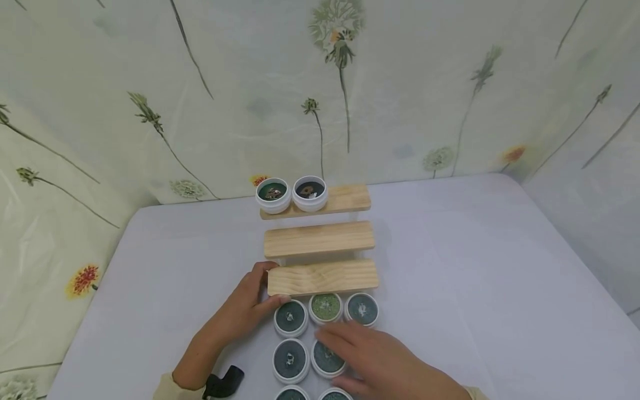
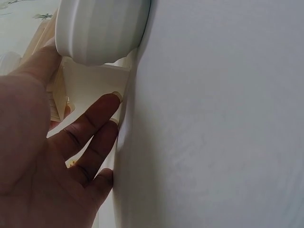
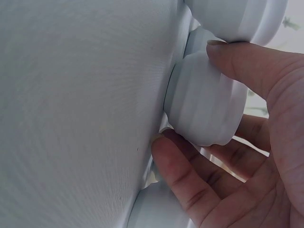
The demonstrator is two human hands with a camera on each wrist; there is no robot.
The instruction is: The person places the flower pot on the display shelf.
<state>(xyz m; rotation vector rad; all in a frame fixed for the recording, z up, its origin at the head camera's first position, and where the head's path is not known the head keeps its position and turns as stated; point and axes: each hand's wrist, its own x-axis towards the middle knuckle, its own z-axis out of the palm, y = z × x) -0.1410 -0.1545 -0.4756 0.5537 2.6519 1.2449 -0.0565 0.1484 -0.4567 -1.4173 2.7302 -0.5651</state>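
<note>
My left hand (image 1: 245, 305) holds the left end of a three-tier wooden stand (image 1: 322, 278), thumb at the front of the lowest board and a finger behind it. In the left wrist view the other fingers (image 2: 97, 118) extend beside the stand's pale support, under a white jar (image 2: 102, 31). My right hand (image 1: 385, 355) reaches over a round white jar with a dark green top (image 1: 327, 356). The right wrist view shows thumb and fingers around this ribbed jar (image 3: 204, 104), which stands among its neighbours.
Two white jars, one with a green inside (image 1: 273, 194) and one dark (image 1: 310, 193), sit on the top board's left half. Several more jars, one light green (image 1: 325, 306), stand in rows before the stand. A black strap-like object (image 1: 225, 382) is by my left wrist. Behind the table (image 1: 450, 266) hangs a flowered curtain (image 1: 400, 83).
</note>
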